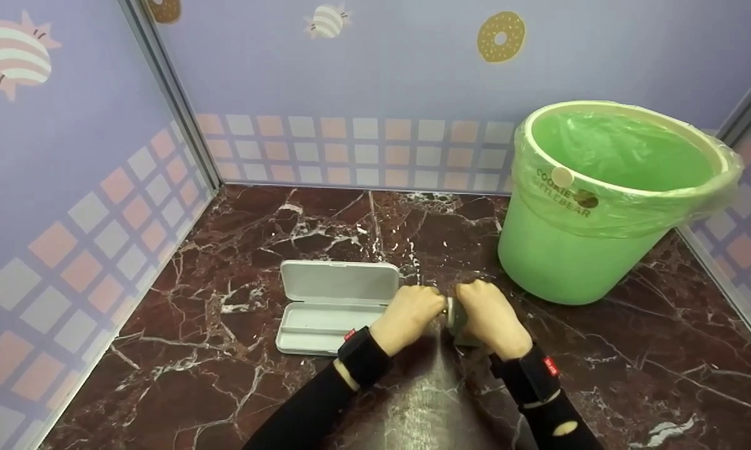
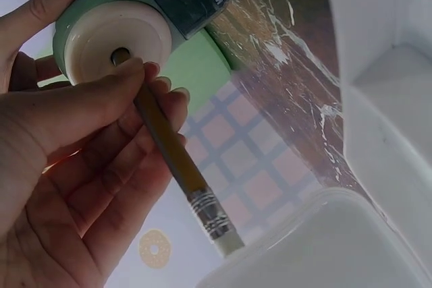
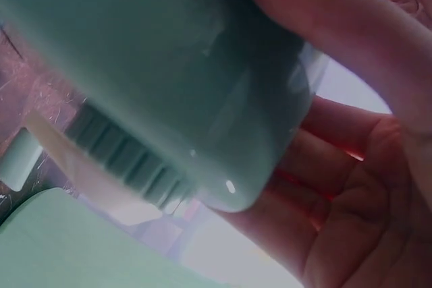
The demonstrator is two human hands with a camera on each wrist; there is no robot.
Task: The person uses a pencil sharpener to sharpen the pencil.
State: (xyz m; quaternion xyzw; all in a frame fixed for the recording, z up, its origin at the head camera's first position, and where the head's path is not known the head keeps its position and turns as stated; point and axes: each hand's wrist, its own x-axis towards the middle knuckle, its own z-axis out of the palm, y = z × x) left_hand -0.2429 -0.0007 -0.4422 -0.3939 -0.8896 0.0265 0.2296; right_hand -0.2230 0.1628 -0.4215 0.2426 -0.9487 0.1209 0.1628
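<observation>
My left hand [image 1: 409, 315] pinches a pencil [image 2: 162, 129] between thumb and fingers; its eraser end points away from a green sharpener [image 2: 101, 15]. The pencil's other end sits in the hole of the sharpener's round white face [image 2: 145, 35]. Around the sharpener's body [image 3: 169, 65] curl the fingers of my right hand [image 1: 491, 319], seen in the head view just right of the left hand. A white pencil case [image 1: 341, 284] lies with its lid raised beside the left hand; its tray has a divider. The right hand hides most of the sharpener in the head view.
A green bin [image 1: 569, 256] with a clear liner stands at the right, behind the right hand. Patterned panels [image 1: 381, 75] enclose the dark red marbled table [image 1: 225, 375] at the back and sides. Small white specks lie on the table behind the hands.
</observation>
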